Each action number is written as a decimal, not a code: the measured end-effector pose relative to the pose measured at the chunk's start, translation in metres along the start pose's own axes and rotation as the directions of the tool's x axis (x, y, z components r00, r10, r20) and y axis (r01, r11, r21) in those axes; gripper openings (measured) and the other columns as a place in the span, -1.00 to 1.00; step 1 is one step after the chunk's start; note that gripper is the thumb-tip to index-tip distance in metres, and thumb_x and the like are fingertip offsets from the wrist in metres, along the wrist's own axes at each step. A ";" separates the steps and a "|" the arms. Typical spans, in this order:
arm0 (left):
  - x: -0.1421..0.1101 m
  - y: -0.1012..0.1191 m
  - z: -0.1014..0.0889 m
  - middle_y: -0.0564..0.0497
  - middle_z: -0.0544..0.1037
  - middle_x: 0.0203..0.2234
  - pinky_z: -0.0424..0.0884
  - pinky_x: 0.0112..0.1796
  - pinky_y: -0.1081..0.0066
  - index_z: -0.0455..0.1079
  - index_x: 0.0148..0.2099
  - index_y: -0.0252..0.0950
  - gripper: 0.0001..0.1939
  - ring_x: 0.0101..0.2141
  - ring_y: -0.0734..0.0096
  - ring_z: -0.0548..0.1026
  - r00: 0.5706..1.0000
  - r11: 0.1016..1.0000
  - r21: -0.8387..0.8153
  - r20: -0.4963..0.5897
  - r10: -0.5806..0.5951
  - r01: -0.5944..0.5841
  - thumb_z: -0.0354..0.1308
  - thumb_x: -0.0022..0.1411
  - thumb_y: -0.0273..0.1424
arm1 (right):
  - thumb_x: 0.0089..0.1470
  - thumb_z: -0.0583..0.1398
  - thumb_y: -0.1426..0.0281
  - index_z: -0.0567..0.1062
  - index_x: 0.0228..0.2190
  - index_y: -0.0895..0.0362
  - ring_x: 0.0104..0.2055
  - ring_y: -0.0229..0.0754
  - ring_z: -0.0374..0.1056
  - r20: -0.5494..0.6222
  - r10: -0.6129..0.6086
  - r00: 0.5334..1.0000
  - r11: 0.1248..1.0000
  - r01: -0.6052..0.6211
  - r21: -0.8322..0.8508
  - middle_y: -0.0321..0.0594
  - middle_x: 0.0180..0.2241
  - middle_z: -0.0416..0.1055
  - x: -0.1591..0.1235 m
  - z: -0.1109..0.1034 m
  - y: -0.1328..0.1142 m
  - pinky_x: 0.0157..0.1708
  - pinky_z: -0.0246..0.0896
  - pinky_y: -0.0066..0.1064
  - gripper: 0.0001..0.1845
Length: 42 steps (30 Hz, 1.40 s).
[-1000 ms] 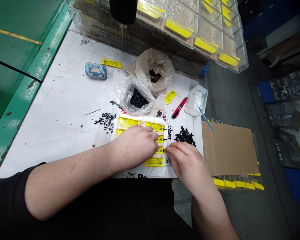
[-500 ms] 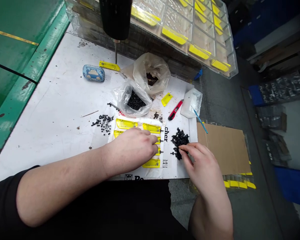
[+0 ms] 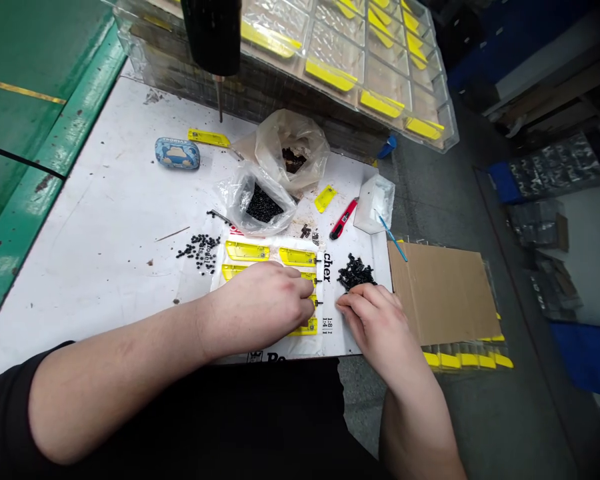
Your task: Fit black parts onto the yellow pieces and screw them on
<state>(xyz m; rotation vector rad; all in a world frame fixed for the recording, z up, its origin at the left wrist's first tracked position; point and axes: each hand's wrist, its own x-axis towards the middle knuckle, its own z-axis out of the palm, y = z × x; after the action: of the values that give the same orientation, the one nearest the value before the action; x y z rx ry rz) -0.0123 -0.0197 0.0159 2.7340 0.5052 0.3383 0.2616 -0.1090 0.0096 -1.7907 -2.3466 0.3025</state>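
My left hand [image 3: 273,303] lies over rows of yellow plastic parts [image 3: 247,251] on a printed white bag [image 3: 324,343]. Its fingers are curled down, and the hand hides their tips and whatever they hold. Small black pins stick out from the right ends of several yellow parts, such as the upper right one [image 3: 299,257]. My right hand [image 3: 377,323] is closed in a pinch, just below a pile of small black plastic parts [image 3: 356,272]. A small black plastic part seems to be between its thumb and forefinger, mostly covered by them.
Behind the bag stand two open plastic bags, one with black pieces [image 3: 263,205]. A red utility knife [image 3: 344,219] lies beside a white block [image 3: 375,205]. A black screwdriver [image 3: 213,37] hangs overhead. Loose black bits [image 3: 200,253], a blue tin [image 3: 177,154] and a compartment tray [image 3: 353,100] are also around.
My right hand has moved left from the black pile toward the yellow parts, its fingertips closing together. My left hand stays over the yellow parts. The whole view has shifted slightly.
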 end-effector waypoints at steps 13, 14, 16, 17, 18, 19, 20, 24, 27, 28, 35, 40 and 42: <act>0.001 0.000 0.000 0.02 0.58 -0.36 0.30 -0.31 0.22 0.57 -0.28 -0.22 -0.84 -0.31 0.21 0.53 1.000 1.000 0.017 0.000 0.026 -0.026 0.34 0.43 -0.40 | 0.44 0.22 0.22 0.53 -0.09 -0.02 -0.30 -0.15 0.42 0.059 0.335 0.940 0.307 -0.168 0.937 -0.16 -0.18 0.47 -0.019 0.004 -0.023 -0.34 0.49 -0.25 -0.87; 0.001 0.000 0.000 0.03 0.58 -0.36 0.30 -0.31 0.21 0.56 -0.28 -0.22 -0.84 -0.32 0.21 0.53 1.000 0.999 0.020 0.002 0.027 -0.027 0.35 0.43 -0.39 | 0.44 0.23 0.22 0.53 -0.13 -0.02 -0.31 -0.16 0.40 0.074 0.341 0.937 0.284 -0.178 0.942 -0.16 -0.18 0.47 -0.019 0.005 -0.022 -0.35 0.49 -0.25 -0.88; 0.001 0.000 0.000 0.04 0.57 -0.36 0.30 -0.32 0.20 0.56 -0.28 -0.21 -0.83 -0.32 0.21 0.53 1.000 0.999 0.024 0.004 0.028 -0.028 0.34 0.44 -0.38 | 0.41 0.25 0.22 0.54 -0.16 -0.01 -0.33 -0.18 0.39 0.107 0.361 0.926 0.223 -0.197 0.955 -0.17 -0.20 0.48 -0.019 0.005 -0.021 -0.36 0.48 -0.27 -0.88; 0.001 0.000 -0.001 0.04 0.57 -0.36 0.30 -0.32 0.20 0.56 -0.28 -0.21 -0.83 -0.31 0.21 0.54 1.000 0.999 0.025 0.006 0.027 -0.027 0.34 0.44 -0.37 | 0.40 0.27 0.22 0.54 -0.17 -0.01 -0.34 -0.19 0.39 0.119 0.370 0.921 0.192 -0.201 0.961 -0.18 -0.20 0.49 -0.019 0.005 -0.020 -0.36 0.48 -0.28 -0.88; 0.000 0.000 -0.001 0.04 0.57 -0.36 0.30 -0.32 0.19 0.56 -0.28 -0.21 -0.82 -0.31 0.20 0.54 1.000 0.999 0.027 0.010 0.025 -0.025 0.34 0.44 -0.36 | 0.39 0.28 0.22 0.54 -0.18 -0.01 -0.35 -0.19 0.40 0.129 0.378 0.917 0.168 -0.205 0.964 -0.19 -0.21 0.50 -0.019 0.005 -0.020 -0.36 0.47 -0.29 -0.88; 0.000 0.000 -0.001 0.04 0.57 -0.36 0.30 -0.32 0.19 0.55 -0.28 -0.21 -0.82 -0.31 0.20 0.54 1.000 0.999 0.028 0.014 0.024 -0.024 0.34 0.45 -0.36 | 0.39 0.28 0.22 0.54 -0.18 -0.01 -0.35 -0.20 0.41 0.135 0.384 0.914 0.155 -0.207 0.966 -0.19 -0.21 0.50 -0.019 0.005 -0.021 -0.36 0.47 -0.29 -0.88; 0.000 0.000 -0.002 0.04 0.57 -0.36 0.30 -0.32 0.19 0.55 -0.28 -0.21 -0.82 -0.30 0.20 0.54 1.000 0.999 0.029 0.017 0.023 -0.023 0.34 0.45 -0.36 | 0.40 0.28 0.22 0.53 -0.18 -0.01 -0.34 -0.19 0.41 0.138 0.385 0.913 0.153 -0.211 0.965 -0.19 -0.21 0.50 -0.019 0.005 -0.021 -0.36 0.48 -0.29 -0.88; 0.001 0.001 -0.002 0.04 0.57 -0.36 0.29 -0.33 0.19 0.55 -0.29 -0.22 -0.82 -0.32 0.19 0.53 0.999 0.999 0.027 0.021 0.025 -0.026 0.34 0.44 -0.38 | 0.39 0.28 0.22 0.52 -0.18 -0.02 -0.33 -0.18 0.41 0.158 0.382 0.910 0.142 -0.227 0.963 -0.21 -0.21 0.48 -0.020 0.005 -0.022 -0.40 0.46 -0.30 -0.88; 0.002 0.002 -0.001 0.03 0.57 -0.36 0.26 -0.34 0.19 0.56 -0.28 -0.22 -0.83 -0.33 0.20 0.51 0.999 1.000 0.016 0.021 0.026 -0.027 0.34 0.44 -0.39 | 0.38 0.32 0.24 0.56 -0.17 -0.03 -0.32 -0.19 0.45 0.178 0.364 0.914 0.123 -0.236 0.964 -0.24 -0.23 0.50 -0.023 0.005 -0.021 -0.38 0.47 -0.32 -0.91; 0.001 0.002 -0.001 0.03 0.57 -0.36 0.25 -0.34 0.19 0.57 -0.28 -0.22 -0.83 -0.33 0.20 0.50 0.999 1.000 0.012 0.017 0.028 -0.028 0.34 0.44 -0.39 | 0.37 0.33 0.26 0.57 -0.16 -0.03 -0.31 -0.19 0.46 0.172 0.362 0.916 0.147 -0.238 0.960 -0.24 -0.22 0.53 -0.024 0.005 -0.021 -0.37 0.49 -0.32 -0.92; 0.002 0.002 0.003 0.01 0.60 -0.37 0.22 -0.30 0.19 0.56 -0.37 -0.21 -0.76 -0.26 0.19 0.45 0.997 0.996 -0.044 0.007 0.081 -0.081 0.42 0.39 -0.35 | 0.34 0.39 0.24 0.68 -0.20 -0.03 -0.14 -0.16 0.54 0.161 0.371 0.914 0.597 -0.368 0.713 -0.19 -0.03 0.63 -0.035 0.009 -0.023 -0.18 0.49 -0.34 -0.91; 0.002 0.003 0.004 0.00 0.59 -0.37 0.22 -0.26 0.18 0.57 -0.35 -0.19 -0.79 -0.25 0.17 0.43 0.994 0.993 -0.057 0.028 0.107 -0.105 0.41 0.40 -0.38 | 0.40 0.33 0.27 0.70 -0.14 -0.07 -0.14 -0.14 0.60 0.103 0.327 0.939 0.768 -0.328 0.551 -0.27 -0.14 0.68 -0.040 0.017 -0.025 -0.12 0.51 -0.32 -0.90; 0.002 0.004 0.005 0.00 0.59 -0.36 0.22 -0.25 0.18 0.58 -0.32 -0.19 -0.82 -0.24 0.17 0.44 0.993 0.993 -0.047 0.041 0.111 -0.109 0.41 0.39 -0.41 | 0.42 0.30 0.31 0.69 -0.09 -0.08 -0.15 -0.16 0.62 0.075 0.286 0.955 0.811 -0.283 0.513 -0.31 -0.13 0.71 -0.040 0.019 -0.026 -0.08 0.53 -0.33 -0.88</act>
<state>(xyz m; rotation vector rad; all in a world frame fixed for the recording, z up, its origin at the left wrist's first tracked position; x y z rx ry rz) -0.0074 -0.0234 0.0128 2.7248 0.3322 0.3124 0.2427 -0.1553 -0.0025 -1.8326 -1.7377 0.8792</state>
